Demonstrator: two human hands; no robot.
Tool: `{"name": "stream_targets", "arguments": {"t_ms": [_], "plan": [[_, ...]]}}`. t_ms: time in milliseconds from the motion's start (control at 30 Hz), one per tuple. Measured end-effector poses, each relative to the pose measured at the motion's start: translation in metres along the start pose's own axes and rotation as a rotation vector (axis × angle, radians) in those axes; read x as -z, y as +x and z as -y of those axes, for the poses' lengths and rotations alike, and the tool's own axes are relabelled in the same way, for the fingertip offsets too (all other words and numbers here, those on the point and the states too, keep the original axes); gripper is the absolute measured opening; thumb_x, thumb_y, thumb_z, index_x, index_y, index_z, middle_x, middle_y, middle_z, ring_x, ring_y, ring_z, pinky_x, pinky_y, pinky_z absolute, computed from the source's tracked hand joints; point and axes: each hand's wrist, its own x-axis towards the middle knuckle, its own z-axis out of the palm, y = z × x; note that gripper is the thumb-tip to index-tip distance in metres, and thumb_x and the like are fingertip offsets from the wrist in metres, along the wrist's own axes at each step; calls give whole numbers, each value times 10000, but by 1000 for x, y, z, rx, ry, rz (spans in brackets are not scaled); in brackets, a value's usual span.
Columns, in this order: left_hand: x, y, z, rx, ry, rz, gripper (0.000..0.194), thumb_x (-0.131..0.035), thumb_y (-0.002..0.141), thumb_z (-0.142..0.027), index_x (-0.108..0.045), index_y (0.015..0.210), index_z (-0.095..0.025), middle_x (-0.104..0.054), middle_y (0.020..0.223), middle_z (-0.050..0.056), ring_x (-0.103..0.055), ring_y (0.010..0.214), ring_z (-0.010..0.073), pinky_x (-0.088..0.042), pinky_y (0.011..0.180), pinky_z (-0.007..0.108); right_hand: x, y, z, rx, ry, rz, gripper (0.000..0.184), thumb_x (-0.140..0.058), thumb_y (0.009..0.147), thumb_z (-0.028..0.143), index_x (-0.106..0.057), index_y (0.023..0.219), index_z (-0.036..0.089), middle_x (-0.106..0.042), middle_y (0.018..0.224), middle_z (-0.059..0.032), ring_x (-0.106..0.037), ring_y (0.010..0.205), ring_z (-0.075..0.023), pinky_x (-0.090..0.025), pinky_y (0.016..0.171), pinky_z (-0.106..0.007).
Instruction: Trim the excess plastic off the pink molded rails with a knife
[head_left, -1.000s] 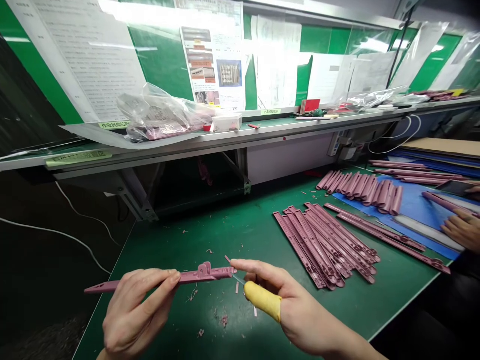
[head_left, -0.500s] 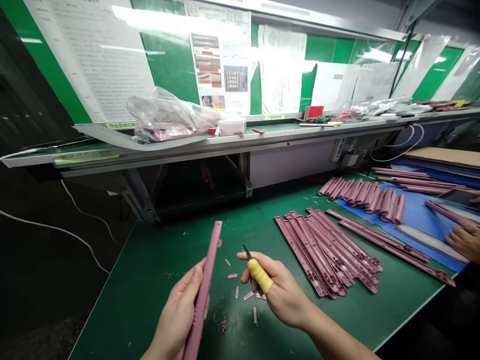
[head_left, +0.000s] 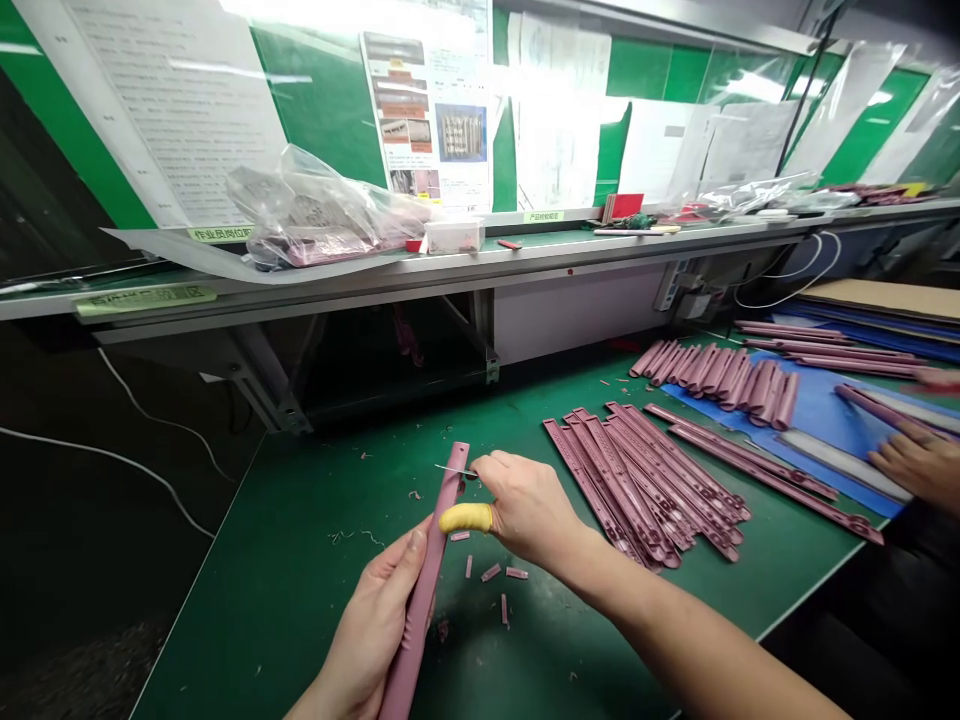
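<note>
My left hand (head_left: 375,610) is wrapped round a long pink plastic strip (head_left: 424,610), which points up and away from me at a slant. My right hand (head_left: 525,500) grips a small knife (head_left: 452,469), its thin blade lying across the strip near the far end, just below a round hole. The knife's handle is mostly hidden in my fingers. A yellow cover (head_left: 466,517) sheathes my right thumb, which presses against the strip's edge. Below the hands, several small pink offcuts (head_left: 491,572) and thin shavings lie on the green table (head_left: 247,600).
A fanned pile of pink strips (head_left: 637,490) lies to the right. Behind it, a row of shorter pink pieces (head_left: 720,380) rests partly on a blue sheet (head_left: 825,410). Another person's hand (head_left: 915,460) is at the far right. A shelf (head_left: 420,262) with a plastic bag (head_left: 315,215) overhangs the back.
My right hand has moved left and up, bringing the knife blade from beside the strip onto its far end. The strip has shifted slightly right. The view has tilted down a little.
</note>
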Motion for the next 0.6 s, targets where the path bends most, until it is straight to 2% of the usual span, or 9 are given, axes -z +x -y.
{"name": "stream_targets", "arguments": {"t_ms": [167,333,433,500,567,600], "plan": [[3,3,0,-46,54,32,465,-695,789,-483,-666,1164,-209,-460,474,-66,-367,393,41,-306,365,127,1,-11,13,-10,41,25,614,-249,923,680,-516,707,170,-558,656,-22,-454,547,-118,-154,504,-281],[-3,13,-8,-177,-11,38,395,-688,808,-451,-677,1105,-193,-480,560,-59,-370,420,25,-327,378,116,-4,-38,47,59,142,49,561,-281,948,628,-491,685,180,-545,640,-12,-444,552,-123,-155,511,-290],[-7,26,-24,-206,-42,9,373,-683,806,-465,-671,1065,-196,-454,564,-61,-398,414,40,-345,362,131,-13,-66,73,130,184,113,456,-432,923,570,-505,685,188,-549,642,-14,-442,553,-135,-153,511,-296],[-6,37,-36,-241,-70,-20,376,-686,797,-475,-659,1065,-213,-451,585,-63,-400,403,44,-342,343,139,-20,-86,87,230,212,179,375,-532,883,502,-521,663,197,-543,616,-8,-425,524,-140,-147,495,-298],[-3,46,-46,-286,-98,-55,393,-695,786,-480,-646,1083,-227,-441,604,-67,-389,397,39,-325,326,136,-26,-101,90,335,294,214,323,-536,885,458,-578,680,212,-518,560,9,-399,474,-134,-155,463,-292],[-1,49,-50,-303,-106,-69,403,-700,782,-478,-642,1092,-227,-438,608,-68,-388,399,38,-326,325,134,-27,-103,88,353,366,217,298,-518,897,459,-628,751,223,-524,555,13,-409,467,-131,-183,448,-281]]}}
